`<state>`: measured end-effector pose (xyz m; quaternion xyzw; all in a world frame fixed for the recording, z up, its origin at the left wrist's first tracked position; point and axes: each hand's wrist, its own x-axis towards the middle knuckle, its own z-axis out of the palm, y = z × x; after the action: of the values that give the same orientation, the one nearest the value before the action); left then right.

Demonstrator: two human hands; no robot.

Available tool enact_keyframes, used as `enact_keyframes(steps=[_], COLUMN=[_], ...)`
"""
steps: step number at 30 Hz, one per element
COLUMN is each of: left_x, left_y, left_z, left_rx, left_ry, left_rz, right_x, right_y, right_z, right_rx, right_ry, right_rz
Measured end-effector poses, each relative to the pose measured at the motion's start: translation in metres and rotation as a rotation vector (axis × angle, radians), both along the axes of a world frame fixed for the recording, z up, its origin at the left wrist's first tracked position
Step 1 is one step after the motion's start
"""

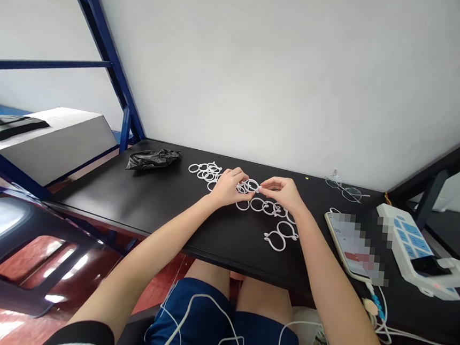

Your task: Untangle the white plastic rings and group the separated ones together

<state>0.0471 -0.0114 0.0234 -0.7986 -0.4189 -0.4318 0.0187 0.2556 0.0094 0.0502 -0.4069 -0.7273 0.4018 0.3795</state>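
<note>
My left hand (228, 187) is closed around a few white curtain rings (249, 185), held just above the black desk. Thumb and fingers of my right hand (284, 192) pinch the right edge of one of these rings, at its small lug. Beyond the left hand lies a cluster of loose white rings (202, 171), partly hidden by that hand. More rings (269, 208) are spread in a row below and beside my right hand, some overlapping. Nearer the desk's front edge, two rings (275, 241) lie side by side, their lugs showing.
A crumpled black plastic bag (154, 159) lies on the desk (131, 196) at left. Eyeglasses (345, 189), a phone (352, 245) on a cable and a white power strip (413, 242) are at right. A grey plastic stool (25, 256) stands left.
</note>
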Motion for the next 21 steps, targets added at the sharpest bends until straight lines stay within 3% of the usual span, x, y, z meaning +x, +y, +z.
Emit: enact_keyframes(steps=[13,21], left_x=[-0.0037,-0.0065], left_y=[0.0040,0.0080], left_z=[-0.0068,-0.0043], left_rx=[-0.131,-0.217], left_ry=[-0.002,-0.076], left_rz=[-0.145,-0.159], right_x=[0.0024,-0.0020], right_y=[0.0031,-0.0005], right_z=[-0.0028,-0.0030], right_rx=[-0.033,-0.021], right_ry=[-0.009,-0.010], right_rz=[0.030,0.032])
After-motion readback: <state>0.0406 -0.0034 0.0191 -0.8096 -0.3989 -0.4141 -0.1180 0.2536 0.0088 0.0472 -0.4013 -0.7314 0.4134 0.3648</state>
